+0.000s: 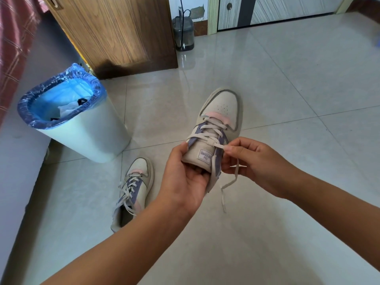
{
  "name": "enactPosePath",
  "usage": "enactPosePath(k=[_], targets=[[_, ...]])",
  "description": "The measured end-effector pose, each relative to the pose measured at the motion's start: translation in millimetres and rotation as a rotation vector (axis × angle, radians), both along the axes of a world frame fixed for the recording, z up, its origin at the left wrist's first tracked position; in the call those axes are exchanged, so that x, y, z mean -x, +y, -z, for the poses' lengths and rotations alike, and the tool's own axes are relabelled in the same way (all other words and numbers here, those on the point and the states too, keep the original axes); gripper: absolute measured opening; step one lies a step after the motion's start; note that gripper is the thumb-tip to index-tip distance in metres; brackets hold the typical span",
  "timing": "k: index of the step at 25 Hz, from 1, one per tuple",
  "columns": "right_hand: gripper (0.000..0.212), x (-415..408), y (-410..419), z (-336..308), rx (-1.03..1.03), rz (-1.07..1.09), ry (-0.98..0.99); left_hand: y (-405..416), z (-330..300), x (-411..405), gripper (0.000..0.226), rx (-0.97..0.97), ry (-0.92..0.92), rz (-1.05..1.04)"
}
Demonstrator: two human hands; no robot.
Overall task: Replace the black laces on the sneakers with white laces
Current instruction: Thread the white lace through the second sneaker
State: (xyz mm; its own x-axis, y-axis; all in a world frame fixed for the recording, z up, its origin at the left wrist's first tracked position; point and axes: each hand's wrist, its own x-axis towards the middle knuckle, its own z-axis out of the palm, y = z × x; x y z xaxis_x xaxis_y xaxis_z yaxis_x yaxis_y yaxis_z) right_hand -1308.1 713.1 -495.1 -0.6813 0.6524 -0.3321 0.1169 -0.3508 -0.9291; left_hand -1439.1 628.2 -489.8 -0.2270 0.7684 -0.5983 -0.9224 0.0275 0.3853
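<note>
1. Pale glossy floor tiles (287,89) fill the view; wooden door (115,33) at 12 o'clock, white bin (88,136) with blue liner at 9 o'clock, dark scraps inside it that cannot be identified.
2. Held sneaker (218,124) sits just right of centre, raised off the floor, toe pointing to 12 o'clock. White lace (207,131) already crosses most eyelets; no black lace visible on it.
3. Left hand (185,173) is closed around the heel and tongue end, thumb over the collar edge, steadying the shoe.
4. Right hand (253,161) pinches the lace between thumb and forefinger at an upper eyelet on the shoe's 3 o'clock side; the loose tail (226,186) hangs toward 6 o'clock.
5. Second sneaker (133,190) lies on the floor at 7 o'clock, white-laced, ends loose and untied.
6. Handling judgement: the lace is flat, soft and limp, so it is best gripped close to the stiff tip for threading. The shoe looks light with a firm sole; the heel hold suits it.
7. Likely stage: upper eyelets of the last shoe, near finishing.
</note>
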Motion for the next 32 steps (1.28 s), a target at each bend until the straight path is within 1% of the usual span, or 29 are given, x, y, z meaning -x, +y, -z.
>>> enactPosePath(k=[2,5,6,7,10,12,13,14,15,16,17,18,19,20,21,22,23,25,28,31,32], targets=[[0.020,1.1,11.0,19.2,0.093,-0.012,-0.131,6.3,28.4,-7.5,0.034,0.137,-0.072,-0.072],[0.017,-3.2,27.1,54.9,0.062,-0.261,-0.535,12.1,73.8,-21.8,0.033,0.326,-0.106,-0.149],[0.016,-7.5,32.3,65.1,0.039,-0.303,-0.621,11.0,87.0,-26.5,0.031,0.373,-0.122,-0.174],[0.015,-12.6,38.0,72.8,0.033,-0.299,-0.662,8.6,97.9,-30.8,0.029,0.413,-0.141,-0.190],[0.015,-31.2,52.8,82.3,0.041,-0.188,-0.653,2.9,114.2,-41.8,0.030,0.448,-0.176,-0.241],[0.018,-42.9,58.7,84.0,-0.098,-0.195,-0.674,-0.2,113.1,-43.0,0.027,0.484,-0.171,-0.171],[0.019,-48.4,61.4,84.4,-0.222,-0.237,-0.713,-2.9,109.4,-39.1,0.024,0.515,-0.148,-0.062],[0.019,-54.2,63.1,84.3,-0.386,-0.310,-0.781,-8.0,102.1,-31.9,0.020,0.553,-0.079,0.128],[0.018,-60.4,64.8,84.1,-0.598,-0.404,-0.869,-13.4,96.1,-21.8,0.019,0.594,0.063,0.394],[0.017,-67.1,66.2,84.2,-0.855,-0.483,-0.942,-18.7,89.7,-9.2,0.020,0.609,0.252,0.660],[0.017,-73.9,66.4,84.4,-1.116,-0.528,-0.960,-22.4,85.5,4.5,0.021,0.594,0.478,0.825],[0.017,-80.8,66.5,84.7,-1.315,-0.542,-0.926,-22.6,84.8,18.2,0.020,0.576,0.756,0.881],[0.017,-86.8,67.0,84.8,-1.418,-0.536,-0.897,-20.3,88.7,31.5,0.020,0.567,1.120,0.887],[0.019,-92.2,67.4,84.9,-1.439,-0.503,-0.905,-14.8,95.7,41.4,0.020,0.553,1.496,0.903],[0.023,-95.9,67.4,85.5,-1.392,-0.446,-0.948,-8.0,100.7,45.0,0.022,0.494,1.740,0.950],[0.026,-98.9,68.0,88.0,-1.304,-0.363,-0.995,-2.0,106.0,44.2,0.024,0.413,1.820,1.044],[0.027,-101.0,69.5,93.3,-1.215,-0.274,-1.029,3.2,112.1,40.8,0.025,0.349,1.784,1.140],[0.028,-102.7,72.6,103.0,-1.077,-0.129,-1.053,10.6,126.0,34.4,0.028,0.353,1.668,1.290],[0.029,-101.6,81.1,111.5,-0.842,0.073,-0.975,17.6,131.1,34.3,0.024,0.389,1.654,1.360],[0.025,-101.8,93.4,116.7,-0.541,0.308,-0.809,16.1,131.8,27.5,0.024,0.367,1.657,1.371],[0.024,-103.1,97.9,117.9,-0.487,0.376,-0.774,14.7,131.0,25.4,0.024,0.349,1.651,1.366]])
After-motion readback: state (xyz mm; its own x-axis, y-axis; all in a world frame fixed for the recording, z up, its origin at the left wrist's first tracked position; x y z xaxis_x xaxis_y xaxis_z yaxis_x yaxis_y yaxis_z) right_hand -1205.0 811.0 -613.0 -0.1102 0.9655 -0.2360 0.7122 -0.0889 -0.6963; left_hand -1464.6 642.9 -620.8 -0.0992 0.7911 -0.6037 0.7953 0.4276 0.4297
